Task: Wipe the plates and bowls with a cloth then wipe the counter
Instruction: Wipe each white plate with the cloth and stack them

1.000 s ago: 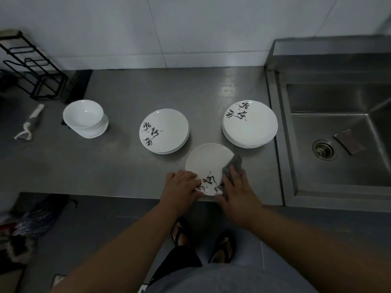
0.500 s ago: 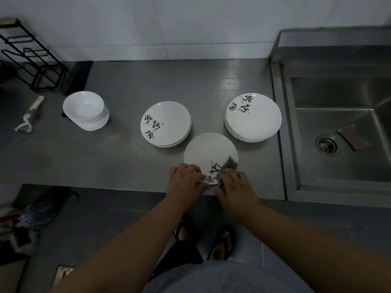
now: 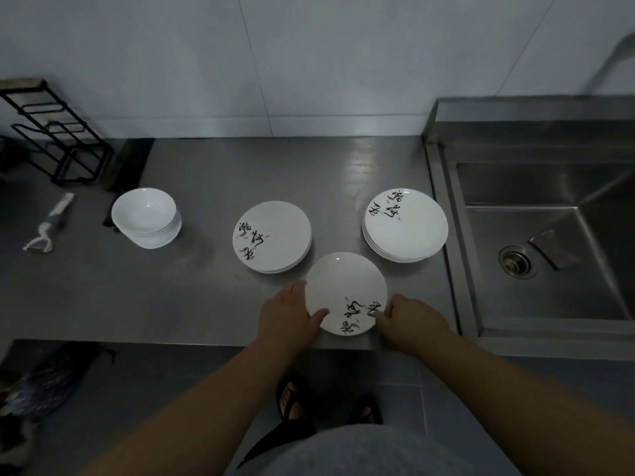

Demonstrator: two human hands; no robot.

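We work on the steel counter (image 3: pixel 192 297), and the plate (image 3: pixel 343 286) in hand lies flat at its near edge, just beside the middle stack (image 3: pixel 275 235) and a little apart from the right stack (image 3: pixel 409 231). Glazed china probably slides easily on brushed metal, so we judge it wise to nudge the plate farther from that lip before bearing down. We should press downward, not toward ourselves. We can sweep in circles from the centre outward, then turn the plate to reach the raised rim.

Our left hand (image 3: pixel 287 316) grips the left rim, with its thumb (image 3: pixel 318 316) laid across the white face and its fingers round the outer edge. That is the anchor, and it should stay firm. Our right hand (image 3: pixel 409 317) has its fingers curled at the right rim, by the inked characters. We cannot tell whether they pinch the plate or a cloth bunched beneath them, since no cloth shows.

As for materials, the counter is dull grey steel with a streaky sheen. The sink (image 3: pixel 532 207) at the right is the same metal, a deep, straight-walled basin with a round drain. The stacked plates are shallow, round and glossy white, each top one brushed with black characters on one side. The bowls (image 3: pixel 144 211) at the far left are plain white, deeper and nested.
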